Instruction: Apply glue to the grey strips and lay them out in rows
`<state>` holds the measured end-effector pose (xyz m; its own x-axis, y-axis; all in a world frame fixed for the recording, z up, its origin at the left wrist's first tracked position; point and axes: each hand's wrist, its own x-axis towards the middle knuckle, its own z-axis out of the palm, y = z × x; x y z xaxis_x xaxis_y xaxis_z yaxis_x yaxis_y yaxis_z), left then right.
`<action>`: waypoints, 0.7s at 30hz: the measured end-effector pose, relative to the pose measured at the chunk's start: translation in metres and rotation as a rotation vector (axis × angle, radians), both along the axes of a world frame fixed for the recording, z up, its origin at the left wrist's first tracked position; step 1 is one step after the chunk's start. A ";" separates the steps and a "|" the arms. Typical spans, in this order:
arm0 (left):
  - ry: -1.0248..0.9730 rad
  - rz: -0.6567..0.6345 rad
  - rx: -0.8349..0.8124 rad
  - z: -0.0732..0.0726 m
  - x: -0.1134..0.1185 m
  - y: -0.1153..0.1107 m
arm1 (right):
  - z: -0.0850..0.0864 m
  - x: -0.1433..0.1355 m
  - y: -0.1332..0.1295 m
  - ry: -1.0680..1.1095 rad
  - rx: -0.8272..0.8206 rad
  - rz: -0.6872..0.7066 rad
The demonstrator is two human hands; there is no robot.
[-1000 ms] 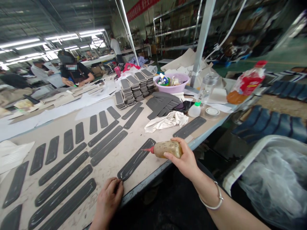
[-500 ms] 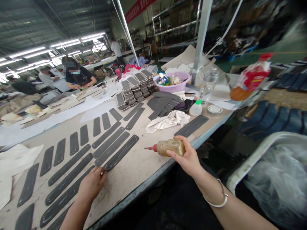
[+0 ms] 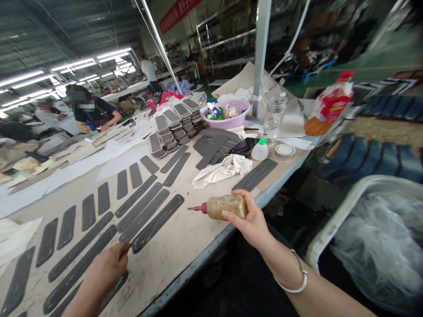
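My right hand (image 3: 249, 222) is wrapped around a smeared squeeze bottle (image 3: 224, 207) with yellowish-brown contents. The bottle lies sideways above the table, its red nozzle pointing left. At the near end of a long dark grey strip (image 3: 158, 222) is my left hand (image 3: 107, 266), fingers pinched together; whether anything is between them is hidden. Shiny wet-looking streaks mark this strip and others. More long strips (image 3: 84, 255) and a row of shorter grey strips (image 3: 88, 211) lie flat on the brown-covered table (image 3: 185, 251).
Stacked grey pieces (image 3: 175, 127), a purple basin (image 3: 228, 116), a white cloth (image 3: 223, 171) and a small green-tipped bottle (image 3: 260, 150) stand farther back. A clear jar (image 3: 275, 116) and a red-labelled jug (image 3: 330, 105) are at right. A bin with plastic (image 3: 357, 185) stands beside the table.
The view has shifted, so most things sit farther left in the picture. My left hand has drawn slightly back from the strip's end. My right hand still holds the squeeze bottle sideways.
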<state>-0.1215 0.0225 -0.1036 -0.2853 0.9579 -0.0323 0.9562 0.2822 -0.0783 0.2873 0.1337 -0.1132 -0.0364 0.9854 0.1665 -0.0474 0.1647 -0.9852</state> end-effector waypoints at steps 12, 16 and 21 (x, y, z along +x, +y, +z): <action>-0.023 -0.193 0.138 0.008 0.137 0.227 | 0.000 0.013 0.016 0.686 -0.255 -0.138; -0.035 -0.252 0.097 -0.019 0.165 0.295 | 0.000 0.019 0.020 0.751 -0.310 -0.162; -0.038 -0.329 0.006 -0.034 0.178 0.332 | 0.000 0.018 0.021 0.793 -0.376 -0.086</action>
